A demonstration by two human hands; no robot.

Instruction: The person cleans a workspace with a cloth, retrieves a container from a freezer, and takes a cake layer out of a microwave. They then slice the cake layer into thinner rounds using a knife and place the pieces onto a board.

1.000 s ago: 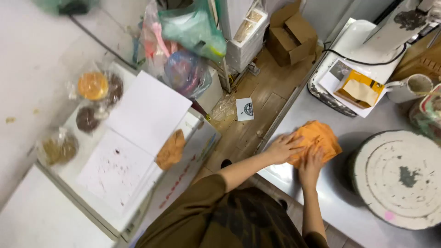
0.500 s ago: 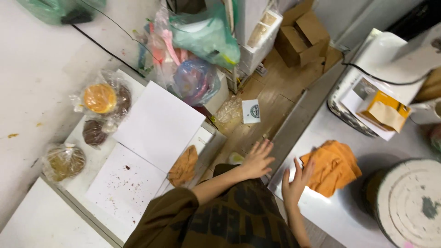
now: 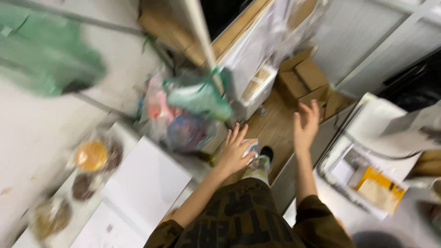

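- Left hand (image 3: 235, 154): fingers spread wide, palm down, gripping nothing; it hangs over the wooden floor (image 3: 275, 126), above a small white card (image 3: 251, 148).
- Right hand (image 3: 306, 123): fingers open and raised, empty, just below folded brown cardboard boxes (image 3: 305, 78).
- Left of the hands, crinkled plastic bags (image 3: 183, 115), one teal, one pinkish, sit blurred.
- Further left, smooth white paper sheets (image 3: 147, 183) lie beside round baked goods (image 3: 92, 156) in clear wrap.
- Far right, a yellow packet (image 3: 379, 186) lies in a white tray (image 3: 337, 156).

- Bright, even indoor light, with no hard shadows.
- Heavy motion blur smears the whole view.
- The green bag (image 3: 43, 59) at upper left is streaked worst.
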